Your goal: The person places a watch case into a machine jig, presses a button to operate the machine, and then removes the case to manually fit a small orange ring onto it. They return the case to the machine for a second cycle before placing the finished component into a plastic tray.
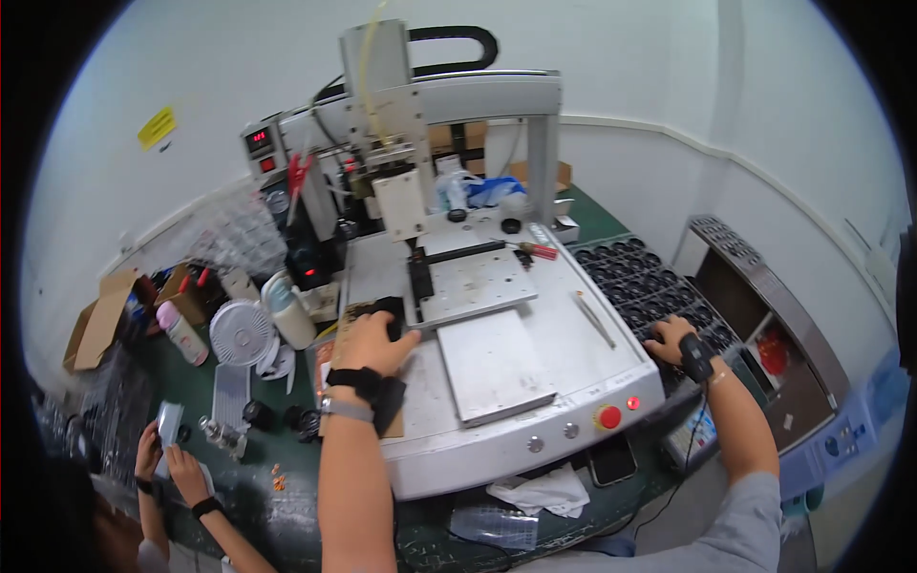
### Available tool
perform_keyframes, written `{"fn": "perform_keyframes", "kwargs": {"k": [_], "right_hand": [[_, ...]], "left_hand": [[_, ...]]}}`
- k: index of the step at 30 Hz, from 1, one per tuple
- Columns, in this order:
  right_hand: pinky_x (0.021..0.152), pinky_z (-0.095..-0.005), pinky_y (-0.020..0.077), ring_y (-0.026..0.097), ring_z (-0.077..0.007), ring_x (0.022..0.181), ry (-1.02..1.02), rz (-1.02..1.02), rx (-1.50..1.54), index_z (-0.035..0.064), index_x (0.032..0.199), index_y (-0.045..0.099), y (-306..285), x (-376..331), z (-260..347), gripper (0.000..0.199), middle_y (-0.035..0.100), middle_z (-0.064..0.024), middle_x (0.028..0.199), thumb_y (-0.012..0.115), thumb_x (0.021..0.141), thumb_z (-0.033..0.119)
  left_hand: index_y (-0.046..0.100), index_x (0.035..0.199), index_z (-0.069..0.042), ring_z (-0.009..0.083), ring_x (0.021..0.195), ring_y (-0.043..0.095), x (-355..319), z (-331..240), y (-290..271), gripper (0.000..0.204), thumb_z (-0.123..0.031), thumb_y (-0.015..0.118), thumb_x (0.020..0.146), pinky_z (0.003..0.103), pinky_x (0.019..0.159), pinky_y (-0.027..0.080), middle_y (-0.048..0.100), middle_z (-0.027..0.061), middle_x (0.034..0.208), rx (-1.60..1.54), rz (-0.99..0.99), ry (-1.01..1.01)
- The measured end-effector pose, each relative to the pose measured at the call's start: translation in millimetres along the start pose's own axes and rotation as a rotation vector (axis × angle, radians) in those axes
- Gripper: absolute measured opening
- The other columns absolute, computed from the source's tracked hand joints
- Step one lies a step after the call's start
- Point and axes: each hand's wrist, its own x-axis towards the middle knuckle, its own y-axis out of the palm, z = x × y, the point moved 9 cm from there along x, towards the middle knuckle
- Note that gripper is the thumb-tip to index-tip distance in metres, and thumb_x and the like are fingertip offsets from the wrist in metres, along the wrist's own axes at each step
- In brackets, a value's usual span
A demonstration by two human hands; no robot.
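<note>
My left hand (pixel 371 346) is at the left edge of a white benchtop machine (pixel 420 463), its thumb and fingers around a black part (pixel 393 313) whose shape is mostly hidden. To the right, my right hand (pixel 672 340) is over trays of black round parts (pixel 635 272), fingers curled on a small black round part (pixel 656 336). Between my hands are a raised metal fixture plate (pixel 478 286) and a lower flat white plate (pixel 497 363). Metal tweezers (pixel 596 320) and a red-handled screwdriver (pixel 538 250) lie on the machine bed.
The machine's gantry head (pixel 396 196) hangs above the fixture. A red emergency button (pixel 607 416) is on its front panel. A phone (pixel 611 461) and white cloth (pixel 543 492) lie in front. At left, another person's hands (pixel 181 468) hold a small pale item near a white fan (pixel 241 332).
</note>
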Motion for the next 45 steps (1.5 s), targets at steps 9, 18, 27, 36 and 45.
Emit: {"fn": "perform_keyframes", "kwargs": {"k": [9,18,27,36,45], "right_hand": [[0.07,-0.0393,0.0497,0.063,-0.0321,0.074,0.098,0.391,-0.117,0.0023,0.086,0.067,-8,-28,-28,0.039,0.066,-0.0162,0.078,0.07,0.066,0.036],[0.056,-0.0305,0.052,0.065,-0.019,0.063,0.228,0.392,0.499,0.0015,0.098,0.066,-9,-28,-87,0.028,0.068,-0.0112,0.081,0.068,0.075,0.018],[0.059,-0.033,0.0498,0.062,-0.0198,0.066,0.174,0.287,0.411,0.0027,0.094,0.059,-2,-22,-116,0.033,0.063,-0.0072,0.074,0.074,0.07,0.02],[0.081,-0.0352,0.0481,0.063,-0.0256,0.089,0.328,0.407,0.107,0.0023,0.115,0.059,2,-25,-151,0.054,0.066,-0.0132,0.097,0.068,0.073,0.035],[0.053,-0.0338,0.0492,0.06,-0.0222,0.057,0.582,0.27,0.321,-0.0025,0.098,0.065,-30,-28,-193,0.04,0.065,-0.013,0.075,0.073,0.07,0.025]], "left_hand": [[0.06,0.11,-0.002,0.0339,0.103,0.056,5,10,7,0.057,-0.047,0.064,0.075,0.039,0.091,0.043,0.059,0.0198,0.108,0.017,-0.069,0.062],[0.061,0.1,0.0,0.0345,0.097,0.055,7,10,-7,0.042,-0.032,0.068,0.075,0.04,0.088,0.043,0.059,0.0188,0.102,-0.186,-0.305,0.142],[0.059,0.089,0.0,0.0283,0.092,0.057,-7,0,-43,0.021,-0.016,0.066,0.077,0.035,0.082,0.044,0.059,0.0134,0.095,-0.305,-0.552,0.204],[0.055,0.082,-0.002,0.0247,0.088,0.055,-37,-15,-79,0.009,-0.004,0.061,0.076,0.033,0.084,0.042,0.057,0.0093,0.092,-0.442,-0.852,0.338],[0.054,0.08,-0.001,0.0249,0.087,0.055,-31,-21,-72,0.009,-0.003,0.061,0.074,0.033,0.082,0.042,0.056,0.0099,0.089,-0.418,-0.853,0.368]]}}
